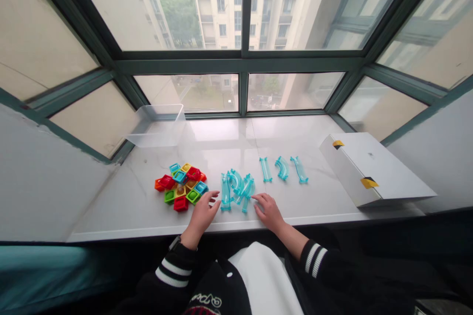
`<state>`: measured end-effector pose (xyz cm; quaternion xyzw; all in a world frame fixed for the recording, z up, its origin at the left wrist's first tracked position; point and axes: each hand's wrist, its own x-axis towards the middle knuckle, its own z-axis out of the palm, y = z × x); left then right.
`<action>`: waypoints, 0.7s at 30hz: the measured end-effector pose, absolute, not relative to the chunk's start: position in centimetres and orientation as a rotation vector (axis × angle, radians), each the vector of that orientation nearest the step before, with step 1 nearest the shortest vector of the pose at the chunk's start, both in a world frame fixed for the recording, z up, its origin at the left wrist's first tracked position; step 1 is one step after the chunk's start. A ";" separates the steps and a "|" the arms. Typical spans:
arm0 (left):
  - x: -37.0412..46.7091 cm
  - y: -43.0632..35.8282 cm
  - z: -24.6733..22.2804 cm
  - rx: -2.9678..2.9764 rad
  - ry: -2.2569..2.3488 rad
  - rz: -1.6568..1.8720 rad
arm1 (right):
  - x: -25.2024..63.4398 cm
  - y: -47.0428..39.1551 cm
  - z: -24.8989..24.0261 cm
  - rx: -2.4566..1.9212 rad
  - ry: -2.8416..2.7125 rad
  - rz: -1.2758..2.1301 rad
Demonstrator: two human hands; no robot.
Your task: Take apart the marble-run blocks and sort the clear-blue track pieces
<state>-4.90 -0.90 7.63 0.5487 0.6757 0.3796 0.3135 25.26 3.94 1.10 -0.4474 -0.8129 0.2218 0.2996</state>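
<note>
A heap of translucent blue toy track pieces (236,188), some straight and some curved, lies on the white sill between my hands. My left hand (205,209) is at the heap's left side, fingers apart and holding nothing. On the other side, my right hand (269,210) rests with spread fingers, its fingertips close to the heap; I cannot tell if they touch it. Farther right lie a straight track piece (265,170), a curved track piece (282,168) and a slightly bent track piece (299,170), set apart in a row. Colourful toy blocks (181,204) are piled left of my left hand.
A clear plastic bin (157,140) stands at the back left by the window. At the right is a white box (388,170) with black and yellow tabs. The marble-look sill (121,216) ends at a front edge near my wrists; window frames (242,66) enclose the back.
</note>
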 end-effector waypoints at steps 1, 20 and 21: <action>-4.7 -1.1 7.3 1.510 1.786 0.966 | 25.0 3.8 1.1 -1.164 -2.182 0.577; -1.5 1.8 7.8 1.962 2.078 0.431 | 25.3 3.7 0.9 -1.140 -2.160 0.614; -1.4 2.2 7.9 1.925 2.096 0.387 | 25.3 3.7 1.0 -1.142 -2.159 0.615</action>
